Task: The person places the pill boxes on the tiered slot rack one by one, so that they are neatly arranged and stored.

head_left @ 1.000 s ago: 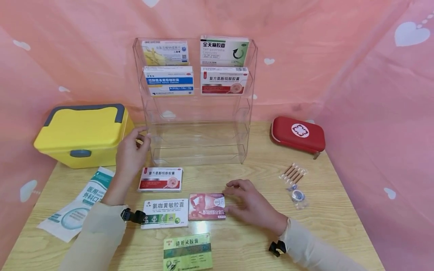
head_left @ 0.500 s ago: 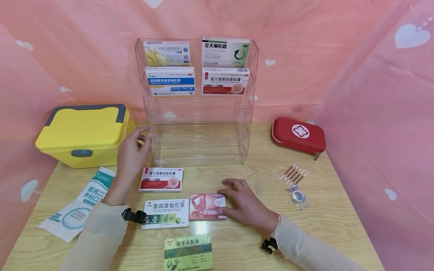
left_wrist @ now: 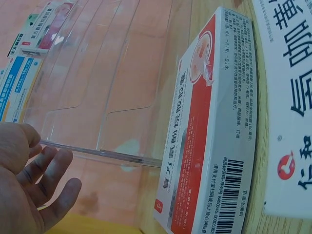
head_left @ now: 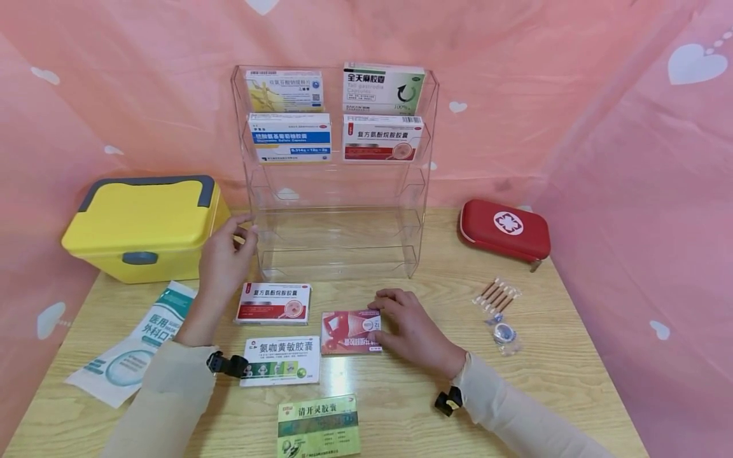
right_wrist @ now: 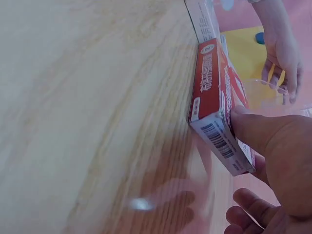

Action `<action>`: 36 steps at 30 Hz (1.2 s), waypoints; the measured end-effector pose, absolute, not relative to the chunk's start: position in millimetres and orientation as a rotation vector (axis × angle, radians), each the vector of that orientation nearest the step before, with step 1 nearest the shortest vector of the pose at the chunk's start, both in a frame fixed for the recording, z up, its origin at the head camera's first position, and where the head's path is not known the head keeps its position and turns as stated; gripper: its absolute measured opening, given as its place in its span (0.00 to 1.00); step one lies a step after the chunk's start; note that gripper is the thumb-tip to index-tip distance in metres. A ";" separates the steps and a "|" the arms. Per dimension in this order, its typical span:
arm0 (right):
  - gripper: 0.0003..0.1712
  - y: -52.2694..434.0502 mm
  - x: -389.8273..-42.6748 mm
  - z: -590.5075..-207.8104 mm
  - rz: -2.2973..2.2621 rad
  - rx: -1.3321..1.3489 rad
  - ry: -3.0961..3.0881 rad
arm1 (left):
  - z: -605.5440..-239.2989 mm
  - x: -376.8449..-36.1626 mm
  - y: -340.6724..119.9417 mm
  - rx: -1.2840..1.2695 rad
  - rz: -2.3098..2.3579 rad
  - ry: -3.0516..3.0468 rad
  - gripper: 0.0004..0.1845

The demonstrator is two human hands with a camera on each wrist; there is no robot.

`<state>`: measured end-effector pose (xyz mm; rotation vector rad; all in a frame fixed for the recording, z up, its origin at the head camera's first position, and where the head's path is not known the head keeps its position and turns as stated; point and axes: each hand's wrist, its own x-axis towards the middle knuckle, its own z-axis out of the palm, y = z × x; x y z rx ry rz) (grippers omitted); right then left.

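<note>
At the left side of a clear acrylic display rack (head_left: 338, 256), my left hand (head_left: 225, 253) pinches the side panel's edge between thumb and finger, its other fingers loosely bent. With thumb and fingers my right hand (head_left: 413, 331) grips the right end of a pink-red medicine box (head_left: 346, 332); the right wrist view shows the thumb on its printed face. Left of that box lie a red-and-white medicine box (head_left: 273, 303) and a white-and-green one (head_left: 280, 360). A yellow-green medicine box (head_left: 318, 426) lies nearest the front edge.
The rack's upper tiers hold several medicine boxes, such as a blue-and-white one (head_left: 290, 137). At left stand a yellow case (head_left: 140, 229) and a mask packet (head_left: 134, 350). At right lie a red first-aid pouch (head_left: 504, 229), packed swabs (head_left: 496, 296) and a small wrapped roll (head_left: 504, 333).
My right hand has closed in on the pink-red box, taken hold of its right end and shifted it a little away from me. The left hand keeps its place at the rack.
</note>
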<state>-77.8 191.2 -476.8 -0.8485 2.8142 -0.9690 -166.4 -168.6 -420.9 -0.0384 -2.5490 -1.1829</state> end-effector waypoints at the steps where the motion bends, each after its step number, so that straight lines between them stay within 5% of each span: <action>1: 0.28 190.9 -78.7 -477.0 -0.976 -0.848 2.820 | -420.9 -166.4 -168.8 -0.036 -1.183 -2.550 0.19; 21: 0.20 198.1 -56.3 -464.9 -1.489 -0.887 2.574 | -420.1 -165.7 -174.2 -0.026 -1.167 -2.556 0.19; 36: 0.18 156.1 -199.0 -312.8 -1.433 -1.176 2.777 | -420.4 -168.4 -171.3 -0.050 -1.203 -2.579 0.20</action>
